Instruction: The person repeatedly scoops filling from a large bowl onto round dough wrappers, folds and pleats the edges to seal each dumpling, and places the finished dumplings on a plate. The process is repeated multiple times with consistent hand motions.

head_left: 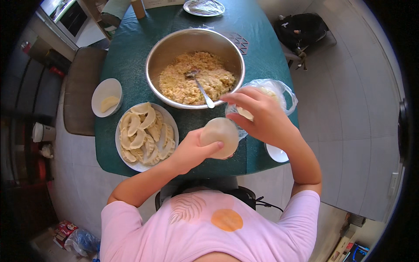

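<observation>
A round, pale dumpling wrapper [219, 138] lies across my left hand [194, 150], with the thumb pressed on its face. My right hand [264, 113] is raised over the right rim of a large steel bowl [195, 36], fingers apart and nothing visible between them. Its fingertips come close to the handle of a metal spoon [203, 91], which rests in the minced filling [183, 72]. Behind and beneath that hand sits a clear plastic bag [288, 97] with pale rounds, partly hidden. Folded dumplings [139, 139] are heaped on a white plate [173, 120] at left.
A white bowl [97, 99] with a pale piece of dough inside stands at the table's left edge. Another white dish [277, 153] sits under my right forearm. Farther back are a dark trivet [239, 43] and a film-covered plate [204, 8]. A green cloth [114, 150] covers the table.
</observation>
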`<state>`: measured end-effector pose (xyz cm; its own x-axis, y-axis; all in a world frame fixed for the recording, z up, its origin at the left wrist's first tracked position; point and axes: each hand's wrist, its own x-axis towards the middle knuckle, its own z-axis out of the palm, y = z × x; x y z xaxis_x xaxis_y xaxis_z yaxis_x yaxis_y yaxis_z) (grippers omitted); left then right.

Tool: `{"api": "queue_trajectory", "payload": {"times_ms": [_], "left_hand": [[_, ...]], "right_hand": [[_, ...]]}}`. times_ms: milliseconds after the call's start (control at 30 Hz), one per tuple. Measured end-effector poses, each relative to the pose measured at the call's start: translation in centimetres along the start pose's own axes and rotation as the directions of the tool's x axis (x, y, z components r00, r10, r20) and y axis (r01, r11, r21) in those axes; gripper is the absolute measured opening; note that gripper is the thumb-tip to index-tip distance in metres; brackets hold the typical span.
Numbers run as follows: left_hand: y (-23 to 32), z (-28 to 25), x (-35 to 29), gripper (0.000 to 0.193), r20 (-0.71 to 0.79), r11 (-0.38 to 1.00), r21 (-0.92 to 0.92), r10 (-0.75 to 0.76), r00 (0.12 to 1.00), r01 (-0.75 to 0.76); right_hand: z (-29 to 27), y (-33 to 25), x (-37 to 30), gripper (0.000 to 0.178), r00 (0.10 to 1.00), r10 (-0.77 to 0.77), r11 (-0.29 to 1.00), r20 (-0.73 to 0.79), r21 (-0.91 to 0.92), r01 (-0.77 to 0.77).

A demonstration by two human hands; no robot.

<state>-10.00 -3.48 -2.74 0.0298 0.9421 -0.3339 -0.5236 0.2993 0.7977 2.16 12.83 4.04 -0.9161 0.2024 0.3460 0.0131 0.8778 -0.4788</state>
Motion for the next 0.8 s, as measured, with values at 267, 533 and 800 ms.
{"api": "queue_trajectory", "payload": {"times_ms": [267,533,800], "left_hand": [[-0.8,-4.8,-5.2,0.030,-0.273,0.954,0.298,0.123,0.954,-0.038],[-0.6,-6.7,-6.0,0.027,-0.271,0.938,0.323,0.220,0.937,-0.127],[-0.8,-7.4,-6.5,0.023,-0.362,0.969,0.208,0.205,0.909,-0.135]], "right_hand": [[4.1,3.4,4.2,0.026,0.973,-0.213,0.933,0.089,-0.279,0.229],[4.8,6.8,9.3,0.015,0.969,-0.217,0.973,0.115,0.105,0.205],[3.5,5.4,11.2,0.017,0.987,-0.160,0.985,0.015,0.072,0.158]]}}
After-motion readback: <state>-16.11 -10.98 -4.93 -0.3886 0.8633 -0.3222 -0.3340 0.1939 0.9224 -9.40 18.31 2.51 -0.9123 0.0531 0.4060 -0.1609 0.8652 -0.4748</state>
